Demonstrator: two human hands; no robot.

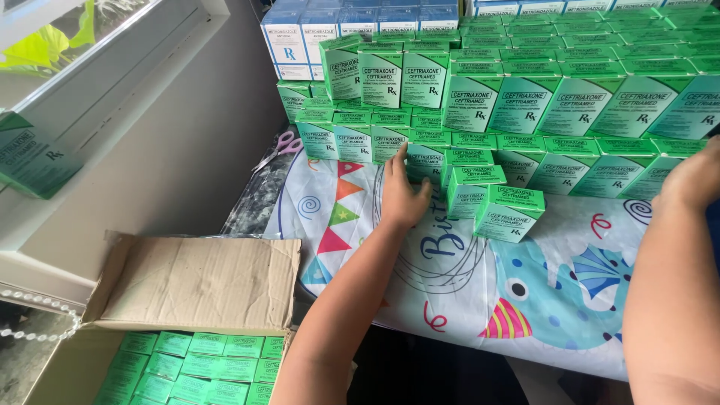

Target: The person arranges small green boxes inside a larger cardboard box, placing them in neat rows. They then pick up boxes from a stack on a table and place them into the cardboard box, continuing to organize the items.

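Overhead: wall of stacked green medicine boxes (570, 97) across patterned tablecloth (540, 285). Open carton (195, 285) below left, packed with green boxes. Left hand (401, 196), fingers spread loose, touching lowest-row box (424, 163). Right hand (694, 180) rests against boxes; finger state cannot tell.

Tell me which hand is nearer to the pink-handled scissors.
Left. The left hand rests against the green boxes just right of the pink-handled scissors; the right hand is at the far right edge.

Stacked green boxes (525, 105) wall off the top of the frame, with loose ones (509, 212) jutting forward at centre. Below them the patterned tablecloth (540, 277) lies open. The cardboard carton (196, 283) blocks the lower left.
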